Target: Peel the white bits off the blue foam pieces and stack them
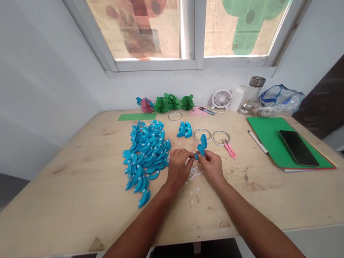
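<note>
A curved blue paper piece [202,141] stands up between my hands over the middle of the table. My right hand [212,166] pinches it near its lower end. From the other side, my left hand [180,166] has its fingers closed at the bottom edge of the same piece; its exact grip is too small to make out. A large pile of similar blue curved pieces [148,147], many with small white tabs, spreads left of my left hand. Beyond my hands sits a small blue cluster [185,129]. Small white paper bits [194,174] lie scattered below my fingers.
Tape rings [221,137] and pink-handled snips [229,148] lie beyond my right hand. A phone [299,148] rests on green sheets [265,129], beside a white pen [258,142]. Green paper shapes [172,102], a small fan [221,99] and a bottle [253,94] line the wall.
</note>
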A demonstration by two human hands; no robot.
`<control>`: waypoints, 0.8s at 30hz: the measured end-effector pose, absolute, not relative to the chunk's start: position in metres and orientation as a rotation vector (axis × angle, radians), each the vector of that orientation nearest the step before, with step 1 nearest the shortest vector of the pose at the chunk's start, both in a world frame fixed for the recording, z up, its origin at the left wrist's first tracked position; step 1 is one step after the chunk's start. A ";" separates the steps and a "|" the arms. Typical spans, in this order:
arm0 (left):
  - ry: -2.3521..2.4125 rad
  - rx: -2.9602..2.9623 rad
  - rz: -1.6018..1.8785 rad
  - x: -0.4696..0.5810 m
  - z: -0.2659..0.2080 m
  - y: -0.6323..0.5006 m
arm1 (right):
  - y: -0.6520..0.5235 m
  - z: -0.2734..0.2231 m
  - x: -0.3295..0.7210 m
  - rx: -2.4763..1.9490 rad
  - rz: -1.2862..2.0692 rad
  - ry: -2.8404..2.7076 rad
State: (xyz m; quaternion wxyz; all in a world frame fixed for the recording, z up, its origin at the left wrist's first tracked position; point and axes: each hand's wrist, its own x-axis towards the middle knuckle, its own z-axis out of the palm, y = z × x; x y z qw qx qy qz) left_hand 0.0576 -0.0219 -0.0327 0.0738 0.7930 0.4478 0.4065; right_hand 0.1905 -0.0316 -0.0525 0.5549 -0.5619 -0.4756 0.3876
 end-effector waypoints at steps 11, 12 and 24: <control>1.329 2.351 1.177 0.057 -0.030 -0.023 | -0.032 -0.050 0.190 -1.340 0.904 -1.125; 1.333 2.347 1.183 0.057 -0.030 -0.023 | -0.032 -0.050 0.190 -1.336 0.904 -1.124; 1.320 2.327 1.194 0.057 -0.032 -0.023 | -0.034 -0.047 0.189 -1.352 0.884 -1.136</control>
